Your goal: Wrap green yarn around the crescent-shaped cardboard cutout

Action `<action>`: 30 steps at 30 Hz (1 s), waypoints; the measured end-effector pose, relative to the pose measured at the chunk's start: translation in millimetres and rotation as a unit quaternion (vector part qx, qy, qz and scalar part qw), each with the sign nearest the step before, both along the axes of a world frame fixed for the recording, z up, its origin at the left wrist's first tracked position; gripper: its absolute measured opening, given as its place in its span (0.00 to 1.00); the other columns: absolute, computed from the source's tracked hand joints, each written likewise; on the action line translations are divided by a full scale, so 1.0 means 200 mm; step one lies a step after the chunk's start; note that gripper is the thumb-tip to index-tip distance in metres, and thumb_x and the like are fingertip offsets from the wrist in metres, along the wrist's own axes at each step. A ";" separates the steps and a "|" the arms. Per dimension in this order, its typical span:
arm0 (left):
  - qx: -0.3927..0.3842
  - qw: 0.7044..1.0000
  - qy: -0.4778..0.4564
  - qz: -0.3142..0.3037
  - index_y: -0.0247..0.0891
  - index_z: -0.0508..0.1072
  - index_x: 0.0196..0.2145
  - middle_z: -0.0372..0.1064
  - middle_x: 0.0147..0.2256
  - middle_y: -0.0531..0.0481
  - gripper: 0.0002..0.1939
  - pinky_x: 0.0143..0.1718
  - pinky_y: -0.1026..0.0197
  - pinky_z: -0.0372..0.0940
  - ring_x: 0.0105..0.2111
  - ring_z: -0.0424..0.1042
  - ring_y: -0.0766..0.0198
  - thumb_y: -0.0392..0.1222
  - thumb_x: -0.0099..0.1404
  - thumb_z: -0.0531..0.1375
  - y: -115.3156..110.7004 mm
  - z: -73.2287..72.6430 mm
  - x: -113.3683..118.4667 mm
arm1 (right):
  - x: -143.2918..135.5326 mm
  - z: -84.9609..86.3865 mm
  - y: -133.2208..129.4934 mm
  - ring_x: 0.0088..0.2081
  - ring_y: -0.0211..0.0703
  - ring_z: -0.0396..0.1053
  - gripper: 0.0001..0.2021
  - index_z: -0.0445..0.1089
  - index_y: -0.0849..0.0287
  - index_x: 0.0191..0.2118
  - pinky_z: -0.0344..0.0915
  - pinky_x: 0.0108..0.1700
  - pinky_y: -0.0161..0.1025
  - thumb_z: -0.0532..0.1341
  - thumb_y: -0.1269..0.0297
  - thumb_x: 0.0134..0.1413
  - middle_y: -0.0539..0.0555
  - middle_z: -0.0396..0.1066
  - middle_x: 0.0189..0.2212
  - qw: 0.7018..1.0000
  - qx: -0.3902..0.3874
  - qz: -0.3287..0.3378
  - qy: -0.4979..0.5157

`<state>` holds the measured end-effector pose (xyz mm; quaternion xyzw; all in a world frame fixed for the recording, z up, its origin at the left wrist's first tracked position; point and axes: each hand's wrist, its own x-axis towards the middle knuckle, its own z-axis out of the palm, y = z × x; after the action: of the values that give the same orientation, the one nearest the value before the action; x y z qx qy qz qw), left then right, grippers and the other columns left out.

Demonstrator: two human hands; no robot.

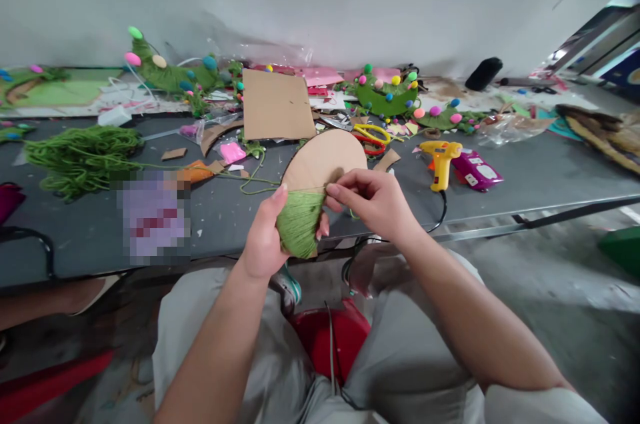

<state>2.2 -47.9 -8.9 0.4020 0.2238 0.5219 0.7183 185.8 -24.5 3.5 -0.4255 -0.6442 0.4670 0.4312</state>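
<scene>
I record 1 grey surface (223, 217), littered with scraps. At its left lies 1 heap of green yarn (85, 154); the strand (257, 179) trailing from it could snag among those scraps if pulled. 1 cardboard disc (320, 157), its lower part wound in green, is held at the near edge: left hand (265, 234) grasping it, right hand (375, 204) apparently pinching yarn at its face. Slack tension, I judge, could let windings slide off the curve. Containers, right side: clear plastic bag (517, 129), purple packet (477, 171); contents of both indiscernible.

Craft workshop: glue gun (441, 163), yarn heap (83, 159), scissors (373, 127), cardboard (277, 105) on bench (220, 227).
</scene>
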 end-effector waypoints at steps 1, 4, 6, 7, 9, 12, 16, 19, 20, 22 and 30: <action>-0.008 1.000 -0.003 0.014 0.33 0.77 0.43 0.76 0.34 0.40 0.26 0.29 0.56 0.70 0.31 0.75 0.54 0.61 0.67 0.55 0.00 0.00 0.01 | 0.00 0.00 0.00 0.23 0.33 0.61 0.16 0.71 0.61 0.29 0.56 0.27 0.35 0.67 0.52 0.58 0.50 0.72 0.23 1.000 -0.009 -0.004 0.011; -0.035 0.997 0.008 0.073 0.35 0.77 0.41 0.76 0.32 0.41 0.26 0.31 0.53 0.73 0.38 0.78 0.47 0.63 0.65 0.57 0.00 -0.03 0.03 | 0.00 0.00 0.01 0.26 0.35 0.67 0.16 0.74 0.62 0.31 0.62 0.31 0.36 0.68 0.52 0.56 0.52 0.75 0.26 0.999 -0.038 -0.004 0.039; -0.064 0.988 0.029 0.136 0.37 0.77 0.40 0.76 0.31 0.43 0.25 0.32 0.52 0.75 0.41 0.78 0.44 0.63 0.64 0.59 0.00 -0.04 0.04 | 0.00 0.01 0.01 0.29 0.36 0.69 0.15 0.76 0.62 0.32 0.64 0.33 0.36 0.69 0.52 0.55 0.53 0.76 0.28 0.998 -0.046 0.003 0.043; -0.081 0.982 0.038 0.168 0.37 0.77 0.39 0.76 0.31 0.44 0.25 0.32 0.52 0.75 0.41 0.79 0.44 0.63 0.63 0.59 0.00 -0.04 0.04 | 0.01 0.01 0.01 0.30 0.36 0.69 0.15 0.77 0.62 0.32 0.64 0.33 0.35 0.69 0.53 0.55 0.53 0.77 0.29 0.998 -0.043 0.003 0.040; -0.104 0.969 0.047 0.217 0.38 0.77 0.39 0.77 0.30 0.46 0.23 0.33 0.53 0.76 0.41 0.79 0.45 0.62 0.64 0.60 0.01 -0.05 0.05 | 0.01 0.01 0.01 0.29 0.35 0.66 0.14 0.79 0.61 0.33 0.61 0.31 0.34 0.69 0.53 0.54 0.53 0.76 0.29 0.999 -0.034 -0.003 0.031; -0.088 0.970 0.048 0.222 0.39 0.77 0.41 0.78 0.34 0.46 0.20 0.35 0.54 0.76 0.42 0.79 0.48 0.59 0.66 0.61 0.02 -0.05 0.05 | 0.02 0.00 0.02 0.24 0.31 0.59 0.14 0.79 0.61 0.34 0.54 0.25 0.33 0.70 0.52 0.54 0.50 0.71 0.25 0.998 -0.043 -0.015 0.037; -0.043 0.974 0.051 0.216 0.39 0.77 0.40 0.79 0.38 0.47 0.12 0.37 0.58 0.75 0.42 0.79 0.54 0.50 0.65 0.66 0.03 -0.03 0.04 | 0.02 -0.01 0.01 0.23 0.31 0.56 0.16 0.78 0.61 0.34 0.52 0.24 0.33 0.71 0.51 0.52 0.49 0.70 0.24 0.995 -0.055 -0.030 0.076; -0.062 0.972 0.053 0.218 0.39 0.77 0.38 0.79 0.38 0.48 0.11 0.38 0.61 0.74 0.42 0.79 0.57 0.47 0.62 0.69 0.05 -0.04 0.03 | 0.01 0.00 0.00 0.25 0.33 0.58 0.17 0.78 0.61 0.34 0.54 0.26 0.34 0.71 0.50 0.51 0.51 0.71 0.26 0.997 -0.016 -0.056 0.044; -0.068 0.973 0.052 0.213 0.38 0.78 0.39 0.80 0.39 0.48 0.12 0.39 0.61 0.74 0.42 0.79 0.57 0.46 0.61 0.70 0.05 -0.04 0.03 | 0.00 0.00 0.00 0.25 0.34 0.58 0.17 0.78 0.61 0.33 0.54 0.26 0.35 0.71 0.50 0.51 0.52 0.71 0.26 0.998 0.000 -0.065 0.026; -0.069 0.977 0.049 0.195 0.38 0.78 0.41 0.80 0.42 0.46 0.13 0.40 0.61 0.73 0.43 0.79 0.58 0.45 0.61 0.70 0.06 -0.05 0.03 | -0.01 0.00 -0.01 0.24 0.33 0.56 0.17 0.78 0.61 0.32 0.53 0.25 0.35 0.70 0.50 0.52 0.52 0.71 0.25 0.996 0.026 -0.080 -0.003; -0.105 0.981 0.014 0.163 0.36 0.79 0.42 0.80 0.39 0.47 0.13 0.38 0.64 0.71 0.36 0.79 0.63 0.41 0.59 0.71 0.07 -0.07 0.03 | -0.02 -0.03 -0.02 0.24 0.34 0.57 0.18 0.78 0.61 0.36 0.54 0.27 0.36 0.69 0.49 0.54 0.51 0.68 0.23 0.997 0.032 -0.068 0.002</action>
<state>8.1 -34.7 -23.0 0.2903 0.3500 0.5995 0.6586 181.8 -28.8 -1.9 -0.4534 -0.6274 0.4169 0.4765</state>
